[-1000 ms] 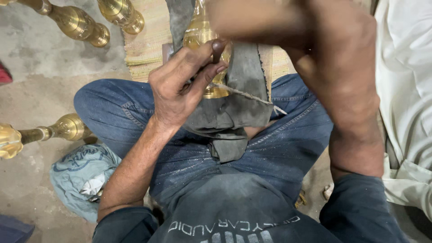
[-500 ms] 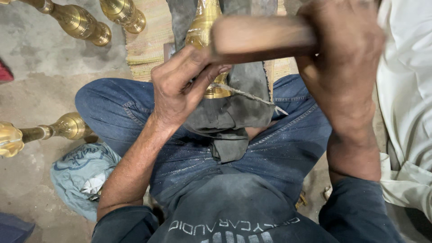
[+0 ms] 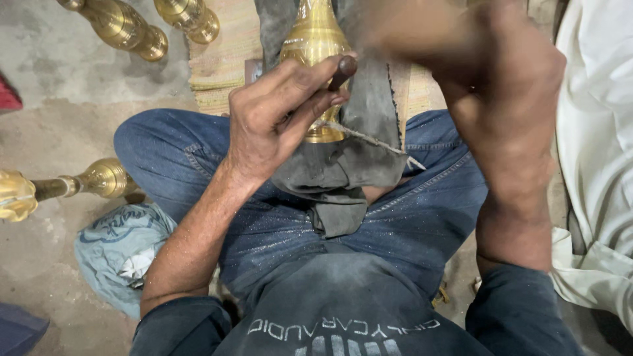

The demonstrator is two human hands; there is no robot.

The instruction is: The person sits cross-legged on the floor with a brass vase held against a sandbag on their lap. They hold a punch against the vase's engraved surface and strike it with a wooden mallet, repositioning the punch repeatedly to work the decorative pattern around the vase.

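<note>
A conical brass piece [image 3: 313, 39] stands upright between my knees, wrapped below in a dark grey cloth [image 3: 349, 165]. My left hand [image 3: 277, 118] pinches a short dark punch [image 3: 343, 66] and holds its tip against the brass piece's side. My right hand [image 3: 508, 92] is raised to the right of the brass and blurred by motion. It grips a wooden handle [image 3: 395, 26], which shows only as a brown smear across the top. A frayed string [image 3: 369, 138] lies over the cloth.
Two brass pieces [image 3: 125, 26] [image 3: 191, 16] lie on the concrete floor at top left, another [image 3: 66, 188] by my left knee. A pale blue cloth bag [image 3: 119, 244] sits beside my thigh. A woven mat [image 3: 224, 59] lies under the work. White fabric [image 3: 593, 132] fills the right edge.
My right hand has swung with the wooden handle and is now blurred and nearer the camera. My left hand keeps the punch on the brass piece with little shift.
</note>
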